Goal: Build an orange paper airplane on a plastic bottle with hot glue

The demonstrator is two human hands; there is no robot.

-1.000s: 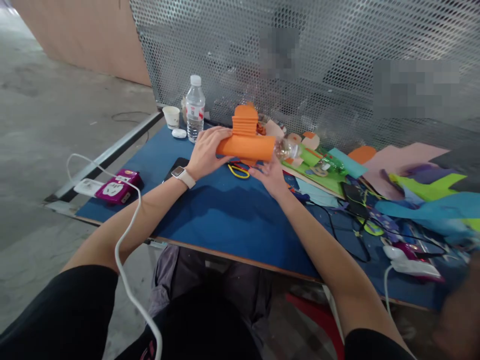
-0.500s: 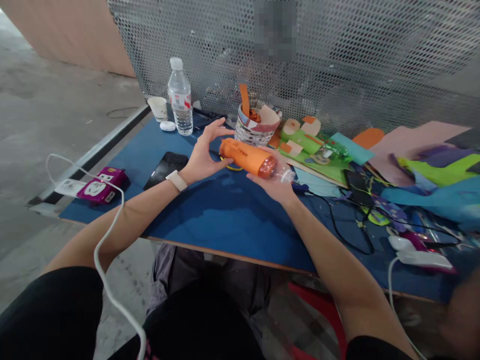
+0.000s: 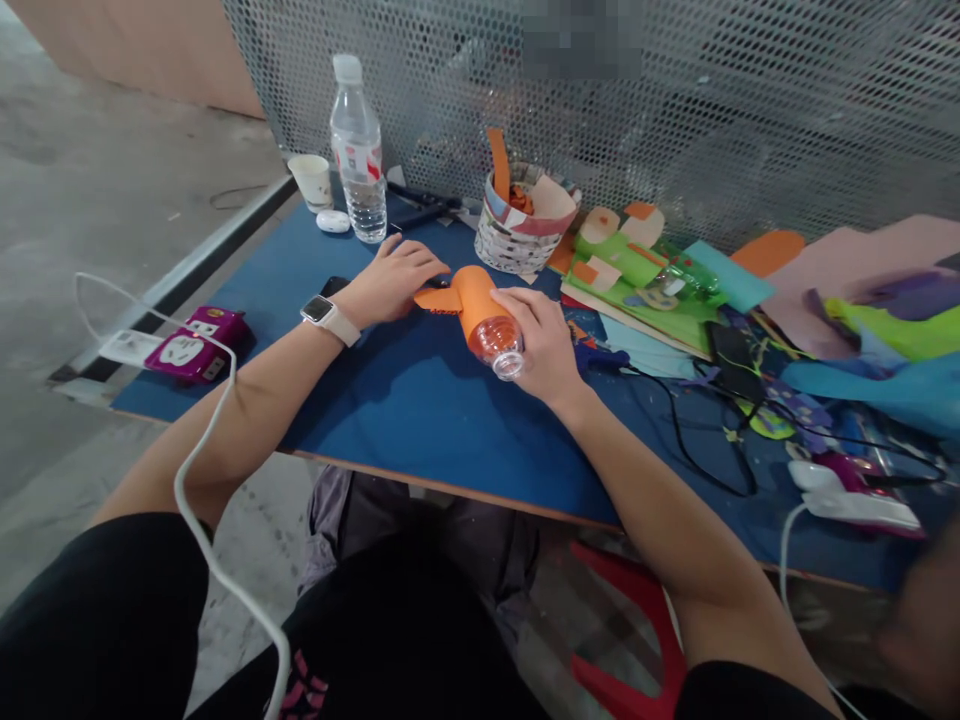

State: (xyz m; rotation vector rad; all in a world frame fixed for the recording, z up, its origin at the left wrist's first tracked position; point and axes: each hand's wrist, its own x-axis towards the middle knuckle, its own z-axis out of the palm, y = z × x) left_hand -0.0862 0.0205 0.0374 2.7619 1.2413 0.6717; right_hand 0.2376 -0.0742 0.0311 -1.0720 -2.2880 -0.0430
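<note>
A clear plastic bottle wrapped in orange paper is in my right hand, its open neck tilted toward me. My fingers lie along the right side of the wrap. An orange flap sticks out from the wrap to the left. Just beside the flap, my left hand is palm down over the blue table, fingers stretched forward and slightly bent. What lies under its fingers is hidden. A black phone shows partly behind my left wrist.
A woven basket with orange scraps, a water bottle, a paper cup and a white case stand along the back. Coloured paper and cables crowd the right. A purple power socket sits left, its white cable crossing my left arm.
The wrapped bottle has turned in my right hand, its neck swinging toward me, and the orange flap now stands out leftward. My left hand has turned palm down and lowered toward the table.
</note>
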